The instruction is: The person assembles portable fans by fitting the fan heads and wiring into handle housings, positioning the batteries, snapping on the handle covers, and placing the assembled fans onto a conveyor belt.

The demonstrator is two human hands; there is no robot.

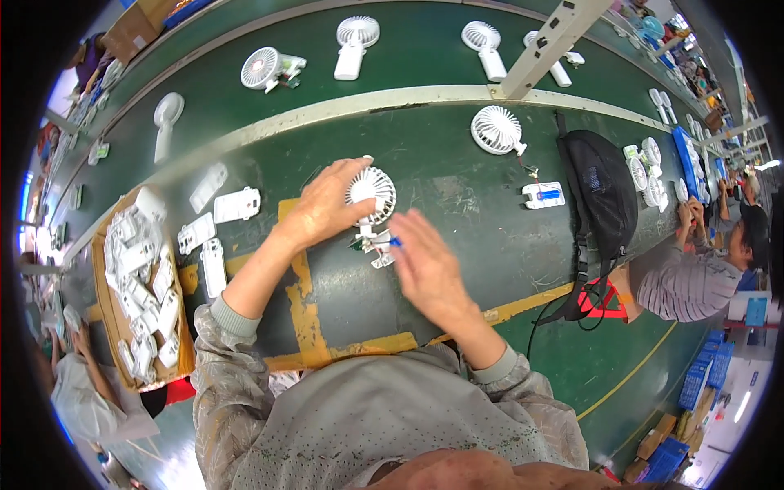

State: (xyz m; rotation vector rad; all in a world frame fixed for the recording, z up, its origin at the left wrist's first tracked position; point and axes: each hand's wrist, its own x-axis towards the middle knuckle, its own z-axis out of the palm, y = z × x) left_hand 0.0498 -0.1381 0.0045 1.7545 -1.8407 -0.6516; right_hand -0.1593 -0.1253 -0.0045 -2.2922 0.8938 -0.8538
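My left hand [331,204] is closed round a white round fan head [371,196] with a slatted grille, its thumb lying across the grille. Below the head hang a white bracket [382,260] and a small green circuit board [357,244]. My right hand [429,265] is beside these parts, thumb side toward them. At its fingers shows a small blue part [395,242], which seems pinched there; most of it is hidden by the hand.
Left, a cardboard box [184,327] holds many white housings, with loose housings [237,205] beside it. Right, a fan head [496,131] is wired to a housing half [543,195], near a black bag [604,188]. Fans [351,57] lie beyond a metal rail [392,98]. A co-worker [694,282] sits far right.
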